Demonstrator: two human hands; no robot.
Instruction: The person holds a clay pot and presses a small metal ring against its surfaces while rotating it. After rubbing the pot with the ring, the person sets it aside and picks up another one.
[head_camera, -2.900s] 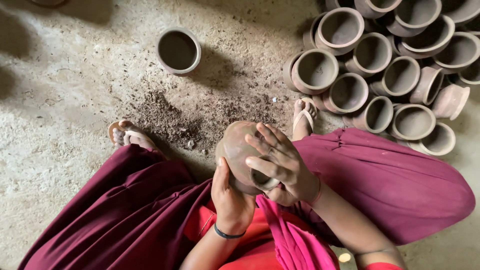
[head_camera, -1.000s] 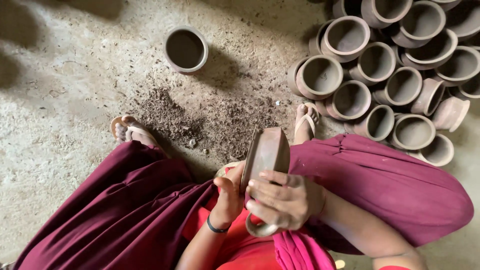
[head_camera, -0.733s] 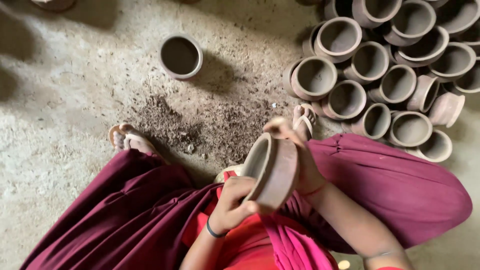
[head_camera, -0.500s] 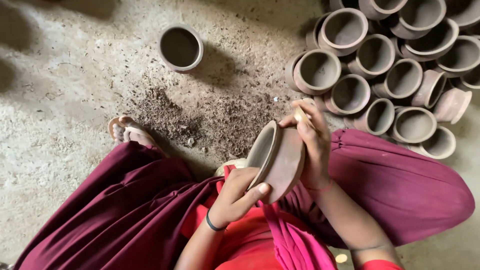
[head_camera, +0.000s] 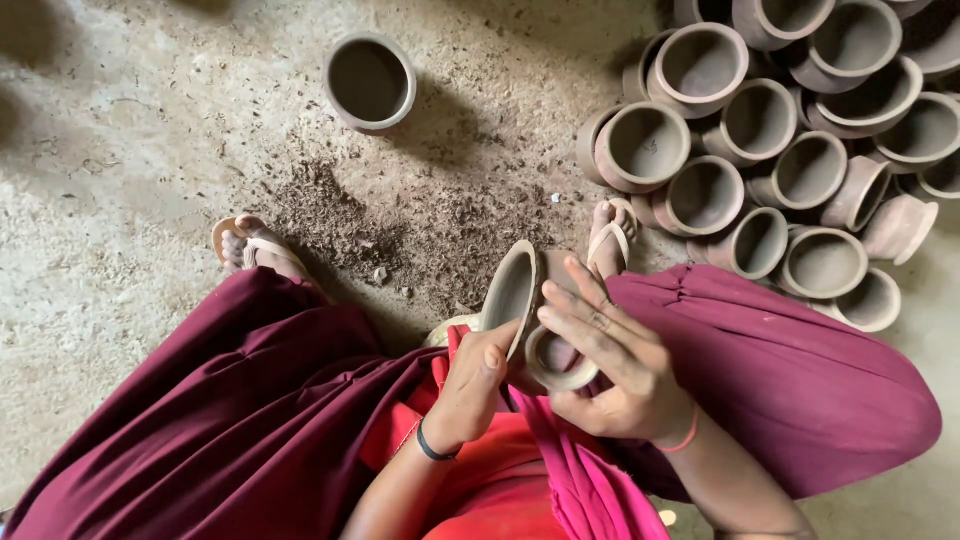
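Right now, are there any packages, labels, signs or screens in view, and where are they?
None in view: only bare clay pots piled at upper right, one lone pot on the floor, and the unmarked pot held in the left hand and right hand.

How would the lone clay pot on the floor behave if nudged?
The lone clay pot stands upright, mouth up, on gritty floor, so it would probably scrape rather than roll. Its matte clay wall looks rigid but likely brittle, chipping if knocked.

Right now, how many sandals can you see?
2: the left sandal lies beside the clay scrapings, the right sandal next to the heap of pots. None seems hidden.
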